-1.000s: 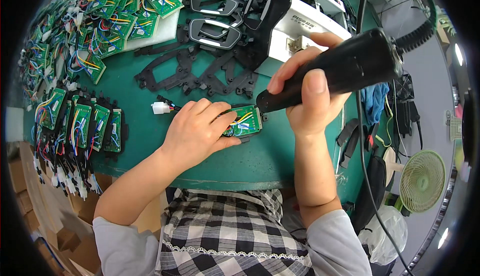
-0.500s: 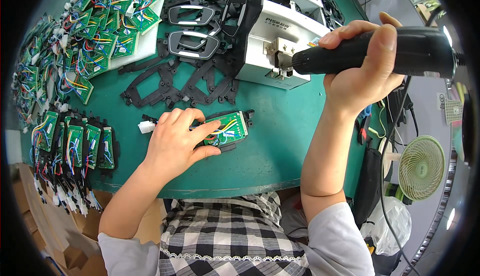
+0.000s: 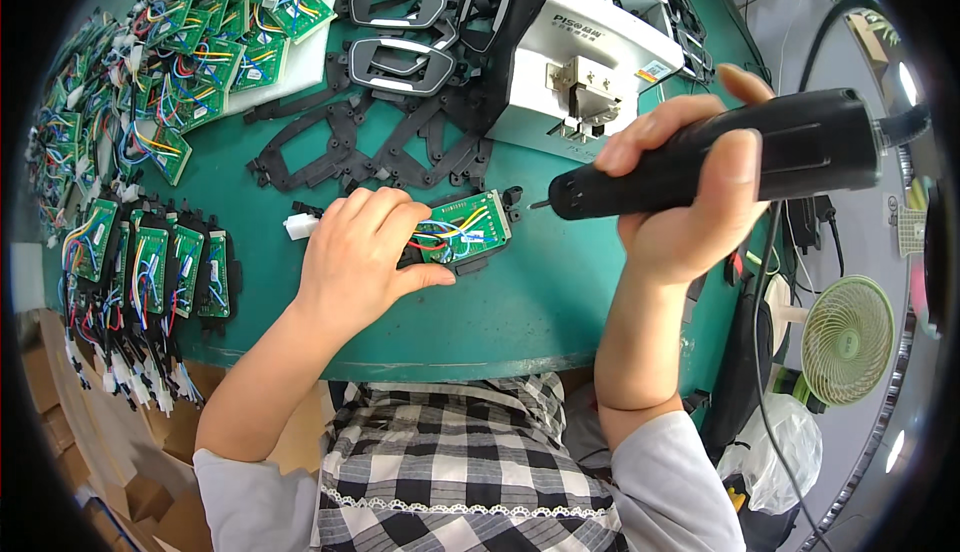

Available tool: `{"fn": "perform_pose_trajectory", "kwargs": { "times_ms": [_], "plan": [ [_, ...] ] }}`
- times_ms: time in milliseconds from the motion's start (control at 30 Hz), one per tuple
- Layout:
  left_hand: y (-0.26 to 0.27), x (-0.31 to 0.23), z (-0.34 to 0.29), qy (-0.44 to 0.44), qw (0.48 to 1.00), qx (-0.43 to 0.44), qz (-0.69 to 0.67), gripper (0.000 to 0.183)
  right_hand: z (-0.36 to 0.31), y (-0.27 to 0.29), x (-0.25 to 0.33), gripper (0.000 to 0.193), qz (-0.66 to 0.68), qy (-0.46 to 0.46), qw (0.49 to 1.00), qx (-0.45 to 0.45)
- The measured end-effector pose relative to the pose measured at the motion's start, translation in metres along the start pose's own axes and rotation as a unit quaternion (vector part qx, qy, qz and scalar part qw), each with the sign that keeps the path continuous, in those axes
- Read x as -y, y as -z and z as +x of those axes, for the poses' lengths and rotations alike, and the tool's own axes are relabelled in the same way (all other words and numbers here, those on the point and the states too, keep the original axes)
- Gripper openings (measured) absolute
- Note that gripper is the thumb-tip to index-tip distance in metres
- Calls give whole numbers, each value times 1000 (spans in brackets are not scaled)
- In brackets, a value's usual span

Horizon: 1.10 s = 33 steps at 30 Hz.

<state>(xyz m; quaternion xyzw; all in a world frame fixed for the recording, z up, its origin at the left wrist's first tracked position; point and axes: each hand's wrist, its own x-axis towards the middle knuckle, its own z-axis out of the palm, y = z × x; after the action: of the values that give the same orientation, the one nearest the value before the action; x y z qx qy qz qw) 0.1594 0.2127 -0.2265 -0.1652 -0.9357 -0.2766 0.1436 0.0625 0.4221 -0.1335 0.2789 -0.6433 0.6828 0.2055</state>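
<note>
The right hand (image 3: 685, 227), clenched round a black power screwdriver (image 3: 810, 142), has just swung it from the white box (image 3: 550, 117) back toward the green circuit board (image 3: 475, 229); its bit (image 3: 540, 205) now points at the board's right end, just apart from it; that, I'd judge, brings the tool back to the work, with no contact made yet; the left hand (image 3: 355, 252) has its grip round the board's left end on the green bench (image 3: 520, 317); whether the bit carries a screw is too small to tell
</note>
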Motion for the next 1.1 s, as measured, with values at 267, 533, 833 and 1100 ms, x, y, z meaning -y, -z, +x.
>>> {"fn": "perform_pose_trajectory", "kwargs": {
  "times_ms": [267, 533, 833, 1100],
  "plan": [
    [3, 1, -1, 2, 1000, -1, 11, 57, -25, -16, -3, 63, 87, -63, 994, -34],
    [1, 3, -3, 7, 1000, -1, -18, 56, -37, -19, 0, 62, 42, -48, 997, 52],
    [-1, 0, -3, -10, 1000, -12, -7, 54, -37, -13, -5, 69, 19, -54, 997, 46],
    [-3, -2, -2, -36, 999, -25, -4, 47, 44, 21, 7, 57, -25, 91, 992, -90]
  ]
}}
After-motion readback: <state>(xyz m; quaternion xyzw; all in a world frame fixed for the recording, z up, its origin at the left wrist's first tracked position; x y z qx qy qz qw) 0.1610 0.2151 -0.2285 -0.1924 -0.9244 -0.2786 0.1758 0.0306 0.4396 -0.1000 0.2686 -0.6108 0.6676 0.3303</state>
